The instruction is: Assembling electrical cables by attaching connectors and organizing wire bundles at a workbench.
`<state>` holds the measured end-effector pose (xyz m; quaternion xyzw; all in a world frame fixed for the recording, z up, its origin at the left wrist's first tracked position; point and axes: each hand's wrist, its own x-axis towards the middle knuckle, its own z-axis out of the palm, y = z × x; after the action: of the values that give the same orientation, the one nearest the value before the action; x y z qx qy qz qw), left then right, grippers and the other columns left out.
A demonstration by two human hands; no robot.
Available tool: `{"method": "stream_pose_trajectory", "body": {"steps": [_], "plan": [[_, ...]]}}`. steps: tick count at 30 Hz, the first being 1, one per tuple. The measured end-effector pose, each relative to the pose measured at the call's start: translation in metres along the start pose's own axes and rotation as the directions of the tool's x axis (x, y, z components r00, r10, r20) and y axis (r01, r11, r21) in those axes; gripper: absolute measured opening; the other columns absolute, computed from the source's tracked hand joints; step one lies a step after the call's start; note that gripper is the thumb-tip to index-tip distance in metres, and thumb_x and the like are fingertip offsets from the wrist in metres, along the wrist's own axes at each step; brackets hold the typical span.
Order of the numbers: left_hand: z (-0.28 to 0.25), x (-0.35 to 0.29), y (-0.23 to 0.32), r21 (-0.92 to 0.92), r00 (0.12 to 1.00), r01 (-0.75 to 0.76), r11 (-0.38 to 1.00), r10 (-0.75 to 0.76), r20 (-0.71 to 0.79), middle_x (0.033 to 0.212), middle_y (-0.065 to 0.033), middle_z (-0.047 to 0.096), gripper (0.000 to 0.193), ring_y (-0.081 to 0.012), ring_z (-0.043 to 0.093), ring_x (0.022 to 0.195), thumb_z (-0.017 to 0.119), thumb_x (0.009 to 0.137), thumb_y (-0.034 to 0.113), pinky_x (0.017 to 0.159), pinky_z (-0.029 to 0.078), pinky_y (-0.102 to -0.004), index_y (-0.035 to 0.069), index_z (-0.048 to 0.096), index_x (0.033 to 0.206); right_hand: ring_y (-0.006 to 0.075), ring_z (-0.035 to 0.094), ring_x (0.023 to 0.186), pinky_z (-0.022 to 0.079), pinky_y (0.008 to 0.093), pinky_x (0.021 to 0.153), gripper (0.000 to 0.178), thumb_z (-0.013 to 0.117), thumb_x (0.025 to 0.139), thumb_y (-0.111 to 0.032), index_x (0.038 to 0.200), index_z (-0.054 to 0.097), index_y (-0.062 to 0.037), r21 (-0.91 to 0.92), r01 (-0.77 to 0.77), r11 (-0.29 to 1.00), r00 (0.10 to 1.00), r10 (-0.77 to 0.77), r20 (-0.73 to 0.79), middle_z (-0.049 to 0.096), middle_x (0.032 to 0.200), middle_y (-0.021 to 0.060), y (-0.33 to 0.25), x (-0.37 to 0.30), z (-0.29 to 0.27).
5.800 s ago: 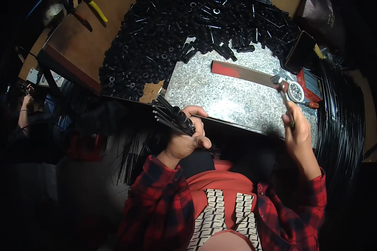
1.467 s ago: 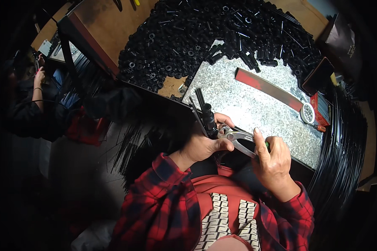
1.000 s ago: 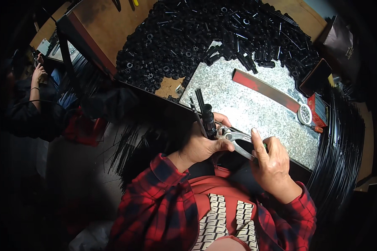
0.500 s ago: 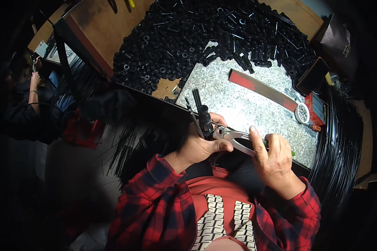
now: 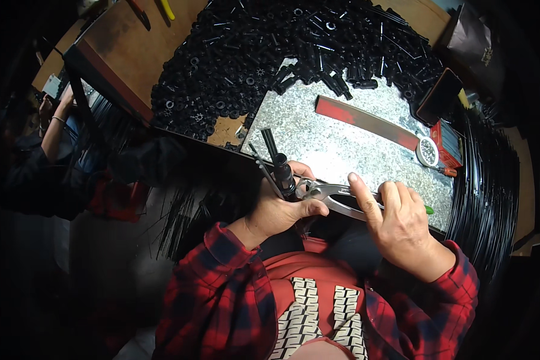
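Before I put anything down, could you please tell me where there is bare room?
The speckled board is bare between the red-brown strip and the pliers, with a narrower gap beyond the strip. Crowded: black parts heaped behind; white cup, red box and orange-handled tool at right.

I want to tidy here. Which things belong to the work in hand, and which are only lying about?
In the work:
left hand: black cylindrical part, thin black rods
right hand: silver pliers
probably, heap of black parts

Seemingly lying about:
flat bar
red box
orange-handled tool
yellow-handled tool
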<state>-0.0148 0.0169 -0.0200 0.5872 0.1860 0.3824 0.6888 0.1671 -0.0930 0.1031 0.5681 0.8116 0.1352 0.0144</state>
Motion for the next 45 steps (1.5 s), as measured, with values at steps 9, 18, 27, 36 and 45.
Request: {"method": "stream_pose_trajectory", "body": {"steps": [9,18,27,36,45], "plan": [[0.004,-0.003,0.015,-0.081,0.993,0.106,0.991,-0.109,-0.038,0.079,0.0055,0.051,0.065,-0.0010,0.045,0.067,0.087,0.061,0.039,0.058,0.036,-0.0148,0.004,0.052,0.102,0.0223,0.051,0.066,0.044,0.0346,0.055,0.064,0.059,0.075,-0.007,0.137,0.043,-0.0020,0.195,-0.034,0.980,0.997,0.021,0.071,0.044,0.075,0.0085,-0.003,-0.003,0.002],[-0.001,-0.001,0.013,0.007,0.997,0.063,0.998,-0.063,-0.037,0.076,0.0044,0.054,0.075,-0.0012,0.048,0.064,0.085,0.060,0.050,0.055,0.035,-0.0157,0.001,0.050,0.106,0.0248,0.052,0.065,0.044,0.0375,0.053,0.066,0.062,0.072,-0.004,0.136,0.044,-0.0026,0.290,-0.081,0.954,0.997,0.075,0.033,0.046,0.076,0.0104,-0.005,-0.009,0.014],[-0.008,-0.003,0.010,-0.162,0.986,0.114,0.980,-0.092,0.139,0.070,0.0055,0.053,0.078,-0.0009,0.045,0.065,0.084,0.060,0.048,0.058,0.033,-0.0157,0.001,0.046,0.109,0.0227,0.048,0.063,0.041,0.0355,0.051,0.070,0.068,0.068,-0.001,0.135,0.047,-0.0072,0.410,-0.093,0.907,0.993,0.116,-0.033,0.044,0.075,0.0087,0.003,-0.026,0.004],[0.001,-0.001,0.013,-0.196,0.959,0.196,0.961,-0.146,0.244,0.077,0.0046,0.054,0.072,-0.0003,0.044,0.070,0.088,0.060,0.036,0.062,0.036,-0.0152,0.003,0.046,0.108,0.0213,0.052,0.061,0.043,0.0349,0.048,0.061,0.065,0.074,-0.004,0.132,0.048,-0.0032,0.331,-0.051,0.942,0.997,0.068,-0.041,0.045,0.073,0.0083,0.004,-0.032,0.000],[0.004,-0.002,0.013,-0.205,0.980,0.135,0.969,-0.101,0.170,0.069,0.0074,0.050,0.067,0.0002,0.044,0.066,0.087,0.063,0.035,0.060,0.035,-0.0155,0.003,0.048,0.106,0.0217,0.052,0.061,0.044,0.0351,0.050,0.063,0.065,0.072,-0.004,0.133,0.048,-0.0034,0.308,-0.060,0.950,0.997,0.072,-0.028,0.045,0.073,0.0086,0.003,-0.031,0.003]]}}
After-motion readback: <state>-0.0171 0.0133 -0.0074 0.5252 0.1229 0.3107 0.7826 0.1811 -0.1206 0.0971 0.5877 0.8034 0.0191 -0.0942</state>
